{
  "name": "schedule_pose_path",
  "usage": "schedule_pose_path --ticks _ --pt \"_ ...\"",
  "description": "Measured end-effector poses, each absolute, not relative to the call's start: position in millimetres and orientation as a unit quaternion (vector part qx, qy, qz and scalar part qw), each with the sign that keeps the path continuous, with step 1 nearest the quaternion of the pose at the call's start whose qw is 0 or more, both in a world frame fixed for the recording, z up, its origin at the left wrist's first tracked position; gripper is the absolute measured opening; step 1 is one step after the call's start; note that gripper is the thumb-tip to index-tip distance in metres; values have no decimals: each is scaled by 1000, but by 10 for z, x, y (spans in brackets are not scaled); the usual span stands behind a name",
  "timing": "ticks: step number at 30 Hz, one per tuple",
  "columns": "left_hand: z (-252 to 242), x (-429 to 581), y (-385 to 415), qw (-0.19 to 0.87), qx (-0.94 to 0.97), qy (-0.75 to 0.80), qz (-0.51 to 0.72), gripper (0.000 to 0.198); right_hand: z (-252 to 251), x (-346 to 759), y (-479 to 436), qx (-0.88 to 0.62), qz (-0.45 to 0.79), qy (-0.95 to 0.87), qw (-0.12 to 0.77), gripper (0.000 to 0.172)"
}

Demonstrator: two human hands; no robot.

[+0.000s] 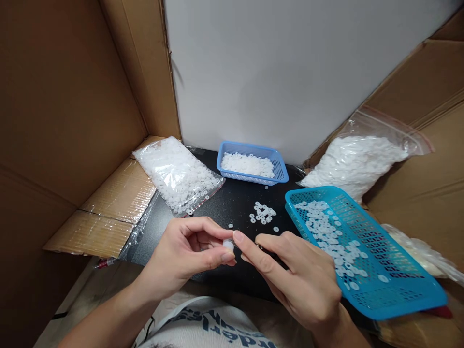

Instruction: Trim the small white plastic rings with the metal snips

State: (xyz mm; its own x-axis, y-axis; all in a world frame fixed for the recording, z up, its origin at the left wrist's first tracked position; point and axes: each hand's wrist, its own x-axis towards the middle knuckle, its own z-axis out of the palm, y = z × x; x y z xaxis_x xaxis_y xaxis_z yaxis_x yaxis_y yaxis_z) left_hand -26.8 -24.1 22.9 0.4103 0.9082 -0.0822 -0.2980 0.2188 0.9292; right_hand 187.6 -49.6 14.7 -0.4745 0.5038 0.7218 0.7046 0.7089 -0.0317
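My left hand [197,249] is closed, pinching a small white plastic piece [228,245] between thumb and forefinger. My right hand [295,270] is curled round a slim dark tool [259,246] with a brass-coloured spot. Most of that tool is hidden by the fingers, so its kind does not show. The right forefinger stretches along to the white piece, its tip against or just beside it. Beyond the hands, a loose heap of small white rings [263,213] lies on the black tabletop [232,198].
A blue basket [250,179] of white rings stands at the back. At right, a larger turquoise basket [395,311] holds more rings. Clear bags of white pieces lie at left [174,169] and right [358,159]. Cardboard walls [65,87] and a white panel [282,63] enclose the table.
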Motion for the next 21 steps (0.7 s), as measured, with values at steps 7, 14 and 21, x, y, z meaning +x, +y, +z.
schedule_pose_path --ticks 7,14,21 --pt "237 -285 -241 699 459 339 430 14 150 1848 -475 -346 -162 -845 375 38" --pt "203 -259 -220 579 530 337 520 40 -18 1751 -412 -437 23 -715 545 50" --pt "141 -247 -199 529 564 312 551 27 -187 1826 -278 -544 70 -645 532 23"
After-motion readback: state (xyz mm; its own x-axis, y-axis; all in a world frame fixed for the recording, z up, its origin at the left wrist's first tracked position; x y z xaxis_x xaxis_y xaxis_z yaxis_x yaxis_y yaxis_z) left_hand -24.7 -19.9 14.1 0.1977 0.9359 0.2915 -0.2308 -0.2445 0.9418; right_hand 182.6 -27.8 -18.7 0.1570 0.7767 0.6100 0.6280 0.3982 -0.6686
